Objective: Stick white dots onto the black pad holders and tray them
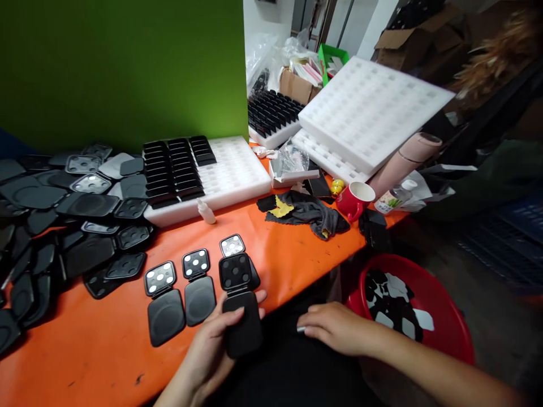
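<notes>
My left hand [212, 347] grips an open black compact case [240, 299] at the table's front edge, thumb on its lid. Its tray side shows several empty round wells. My right hand [335, 328] rests just right of the case, below the table edge, fingers curled loosely with nothing visible in them. Two more open cases [165, 297] [197, 285] lie side by side on the orange table [280, 260] left of the held one, their wells filled with white. Behind the held case sits another filled tray [232, 245].
A heap of black cases [63, 226] covers the left. A white foam tray [212, 169] partly filled with black pieces, a small white bottle [206, 212], a dark cloth [305, 212], a red mug [355, 199] and stacked foam trays [369, 107] stand behind. A red basin [441, 316] sits lower right.
</notes>
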{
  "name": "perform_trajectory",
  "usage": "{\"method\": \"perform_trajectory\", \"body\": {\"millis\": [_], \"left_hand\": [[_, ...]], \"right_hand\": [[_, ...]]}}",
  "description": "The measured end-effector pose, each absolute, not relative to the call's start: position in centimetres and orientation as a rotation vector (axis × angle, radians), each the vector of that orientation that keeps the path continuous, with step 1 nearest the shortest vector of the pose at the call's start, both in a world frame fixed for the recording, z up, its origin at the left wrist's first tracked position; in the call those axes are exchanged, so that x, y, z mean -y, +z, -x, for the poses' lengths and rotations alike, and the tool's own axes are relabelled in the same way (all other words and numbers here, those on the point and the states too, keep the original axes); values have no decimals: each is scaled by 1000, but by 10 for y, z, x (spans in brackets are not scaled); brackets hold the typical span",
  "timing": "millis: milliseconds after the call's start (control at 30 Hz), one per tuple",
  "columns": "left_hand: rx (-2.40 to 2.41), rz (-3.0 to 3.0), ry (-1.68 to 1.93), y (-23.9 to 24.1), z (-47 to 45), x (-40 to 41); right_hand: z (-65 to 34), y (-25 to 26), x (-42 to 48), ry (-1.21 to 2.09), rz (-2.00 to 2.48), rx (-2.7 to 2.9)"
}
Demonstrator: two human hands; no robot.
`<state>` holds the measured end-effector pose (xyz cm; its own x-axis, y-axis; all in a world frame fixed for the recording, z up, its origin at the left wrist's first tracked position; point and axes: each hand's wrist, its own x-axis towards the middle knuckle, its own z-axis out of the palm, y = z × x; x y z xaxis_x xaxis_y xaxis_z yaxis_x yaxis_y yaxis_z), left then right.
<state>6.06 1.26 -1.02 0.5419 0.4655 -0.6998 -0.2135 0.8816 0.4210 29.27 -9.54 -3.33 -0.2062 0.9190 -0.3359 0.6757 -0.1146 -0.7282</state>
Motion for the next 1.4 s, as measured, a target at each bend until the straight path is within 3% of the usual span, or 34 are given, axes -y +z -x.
{"method": "perform_trajectory", "body": {"millis": [233, 433, 667, 1100, 1400], "left_hand": [[-981, -659, 401, -25, -62, 4], [-1076, -1138, 514, -30, -48, 7], [-1097, -1381, 433, -34, -49, 12], [-1191, -1582, 473, -37, -52, 9], [-1117, -1673, 482, -38, -47, 15]], "right_hand": [[-229, 9, 33, 863, 1784, 1721], [-213, 15, 19, 635, 1934, 1976], [-211, 24, 11, 770, 1846, 2095], [-197, 20, 14, 636, 1861, 2081], [-203, 25, 16, 758, 1862, 2007]]}}
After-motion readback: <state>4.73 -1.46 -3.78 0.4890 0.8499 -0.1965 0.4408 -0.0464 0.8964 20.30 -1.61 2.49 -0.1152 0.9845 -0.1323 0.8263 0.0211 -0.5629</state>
